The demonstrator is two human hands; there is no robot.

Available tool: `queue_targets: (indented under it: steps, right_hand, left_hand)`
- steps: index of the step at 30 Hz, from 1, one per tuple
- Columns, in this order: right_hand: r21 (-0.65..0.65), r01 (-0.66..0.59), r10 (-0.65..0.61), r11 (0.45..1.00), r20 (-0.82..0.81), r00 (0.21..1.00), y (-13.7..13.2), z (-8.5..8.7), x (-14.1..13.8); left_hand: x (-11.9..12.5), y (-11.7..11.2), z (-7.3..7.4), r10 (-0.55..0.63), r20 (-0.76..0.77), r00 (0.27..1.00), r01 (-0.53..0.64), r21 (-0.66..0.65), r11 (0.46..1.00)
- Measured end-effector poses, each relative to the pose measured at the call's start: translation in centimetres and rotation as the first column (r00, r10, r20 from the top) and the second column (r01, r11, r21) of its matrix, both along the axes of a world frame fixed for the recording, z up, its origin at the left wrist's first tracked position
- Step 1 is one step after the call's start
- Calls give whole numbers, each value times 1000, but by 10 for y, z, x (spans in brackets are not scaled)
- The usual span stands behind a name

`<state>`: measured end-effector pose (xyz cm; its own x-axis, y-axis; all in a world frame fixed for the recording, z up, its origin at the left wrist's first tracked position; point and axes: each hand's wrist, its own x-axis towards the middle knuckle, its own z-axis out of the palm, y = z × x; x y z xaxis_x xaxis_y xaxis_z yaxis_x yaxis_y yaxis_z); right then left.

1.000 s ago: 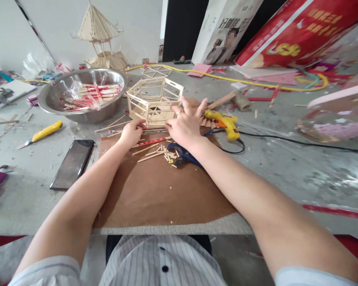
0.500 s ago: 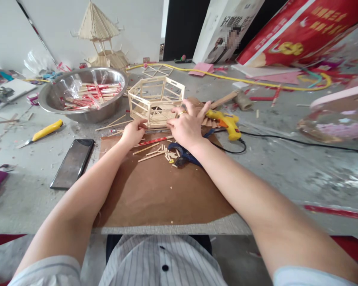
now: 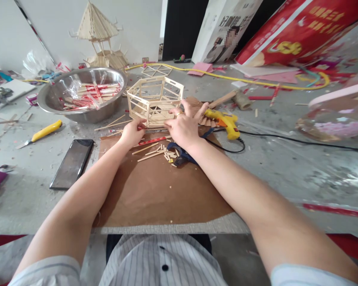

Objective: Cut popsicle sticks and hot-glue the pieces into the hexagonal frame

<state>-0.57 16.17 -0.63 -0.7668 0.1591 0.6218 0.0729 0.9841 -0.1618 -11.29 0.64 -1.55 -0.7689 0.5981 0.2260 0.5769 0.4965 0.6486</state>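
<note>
A many-sided model frame of thin wooden sticks (image 3: 155,89) stands at the back edge of a brown sheet (image 3: 167,198). At its near left corner, my left hand (image 3: 133,133) grips the bottom edge with curled fingers. My right hand (image 3: 185,123) holds the near right side low down between thumb and fingers; its outer fingers are spread. The exact contact under both hands is partly hidden. Short cut sticks (image 3: 170,154) lie in front, beside a dark blue-handled tool (image 3: 181,154) partly covered by my right wrist. A yellow glue gun (image 3: 226,124) lies right of that hand.
At left are a steel bowl (image 3: 47,97) of wrapped chopsticks, a yellow-handled knife (image 3: 46,131) with its blade out and a phone (image 3: 72,163). A stick pavilion (image 3: 97,35) stands behind. The black cord (image 3: 286,140) runs right; a yellow cable (image 3: 256,82) crosses the back.
Both hands stay on the frame in nearly the same places. The whole view has shifted very slightly; nothing is visibly taken up or let go.
</note>
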Motion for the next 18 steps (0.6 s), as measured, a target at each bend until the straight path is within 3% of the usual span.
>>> queue_targets:
  steps: [3, 5, 8, 10, 14, 18]
  right_hand:
    - [2, 7, -7, 1000, 10, 1000, 0, 1, 1]
    - [6, 11, -11, 1000, 17, 1000, -1, 3, 2]
    - [8, 15, -15, 1000, 30, 999, -2, 5, 3]
    - [3, 12, -12, 1000, 32, 999, -2, 5, 4]
    - [-18, -9, 9, 1000, 13, 1000, -2, 5, 3]
    - [-22, 10, -10, 1000, 19, 1000, 0, 3, 1]
  left_hand:
    - [6, -1, 4, 54, -174, 983, -55, -1, 998]
    - [14, -1, 10, 79, -388, 918, -85, 4, 996]
    - [27, 3, 22, -48, -588, 808, -7, -92, 996]
    - [33, 10, 29, -171, -638, 751, 65, -186, 980]
    - [35, 27, 37, -307, -648, 697, 117, -320, 940]
    - [30, 37, 33, -310, -660, 684, 76, -358, 931]
